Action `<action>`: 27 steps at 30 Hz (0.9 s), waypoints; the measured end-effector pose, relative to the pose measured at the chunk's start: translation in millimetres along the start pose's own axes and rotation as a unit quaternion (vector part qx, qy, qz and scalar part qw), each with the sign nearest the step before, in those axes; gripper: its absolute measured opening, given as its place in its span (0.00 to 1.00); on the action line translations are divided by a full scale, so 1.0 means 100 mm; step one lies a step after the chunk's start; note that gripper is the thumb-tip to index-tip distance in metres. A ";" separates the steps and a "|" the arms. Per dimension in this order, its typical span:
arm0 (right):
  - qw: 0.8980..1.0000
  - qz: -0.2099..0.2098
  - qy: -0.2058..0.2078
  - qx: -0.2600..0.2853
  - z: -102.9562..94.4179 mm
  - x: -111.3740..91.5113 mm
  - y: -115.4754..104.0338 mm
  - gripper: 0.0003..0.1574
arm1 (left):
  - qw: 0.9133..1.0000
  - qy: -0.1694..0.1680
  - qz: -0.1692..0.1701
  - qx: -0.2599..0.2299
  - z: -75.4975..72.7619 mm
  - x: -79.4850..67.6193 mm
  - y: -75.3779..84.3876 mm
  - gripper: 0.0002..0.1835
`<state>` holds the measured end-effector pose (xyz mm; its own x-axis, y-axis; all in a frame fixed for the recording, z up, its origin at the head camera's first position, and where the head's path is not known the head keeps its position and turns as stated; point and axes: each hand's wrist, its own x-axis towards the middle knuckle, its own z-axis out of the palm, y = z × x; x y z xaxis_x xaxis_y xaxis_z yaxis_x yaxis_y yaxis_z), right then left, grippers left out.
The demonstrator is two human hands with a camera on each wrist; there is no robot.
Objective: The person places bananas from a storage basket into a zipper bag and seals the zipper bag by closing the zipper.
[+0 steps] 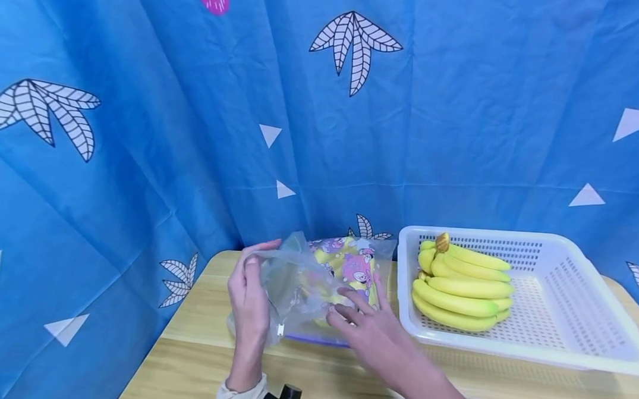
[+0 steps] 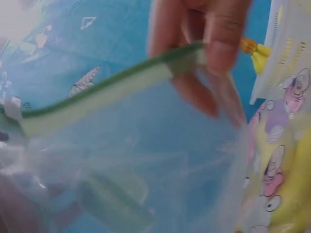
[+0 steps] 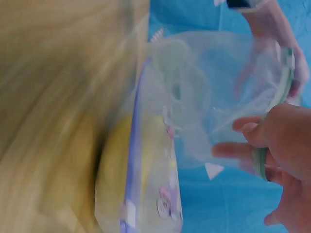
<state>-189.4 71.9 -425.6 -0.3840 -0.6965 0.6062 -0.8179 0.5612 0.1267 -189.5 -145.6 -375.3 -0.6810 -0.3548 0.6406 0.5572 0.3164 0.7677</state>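
A clear plastic zip bag (image 1: 284, 281) with a green strip along its mouth gapes between my two hands. My left hand (image 1: 253, 298) pinches the rim; in the left wrist view, its thumb and fingers (image 2: 224, 53) lie on either side of the green strip. With bent fingers, my right hand (image 1: 374, 339) holds the rim's other side, and the strip passes by its fingers in the right wrist view. Below and behind the right hand lies a printed zip bag (image 1: 359, 267) with a purple strip and yellow contents. Pale green patches show through the clear film.
On the right stands a white perforated basket (image 1: 558, 245) with yellow bananas (image 1: 465, 289) in its left part. A wooden table (image 1: 184, 348) carries everything, and a blue patterned curtain (image 1: 462, 110) hangs right behind it.
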 end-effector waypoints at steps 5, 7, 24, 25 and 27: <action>0.999 0.013 -0.006 -0.030 -0.03 0.09 -0.04 0.21 | 0.995 0.019 0.088 0.033 0.02 -0.01 0.13 0.20; 0.999 0.019 -0.006 -0.035 -0.05 0.11 -0.02 0.18 | 0.994 0.027 0.093 0.041 0.03 0.00 0.10 0.20; 0.990 0.039 0.052 0.124 -0.29 -0.10 0.22 0.23 | 0.997 -0.054 0.022 0.050 0.21 -0.11 -0.32 0.20; 0.987 0.047 0.065 0.136 -0.34 -0.11 0.27 0.23 | 0.996 -0.057 0.024 0.057 0.23 -0.12 -0.32 0.19; 0.983 0.084 0.076 0.147 -0.47 -0.14 0.39 0.24 | 0.995 -0.065 0.026 0.067 0.26 -0.14 -0.30 0.20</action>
<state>-195.6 124.3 -392.1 -0.4743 -0.5180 0.7118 -0.8454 0.4935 -0.2042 -209.2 -127.7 -408.1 -0.7139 -0.2207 0.6646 0.5304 0.4493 0.7190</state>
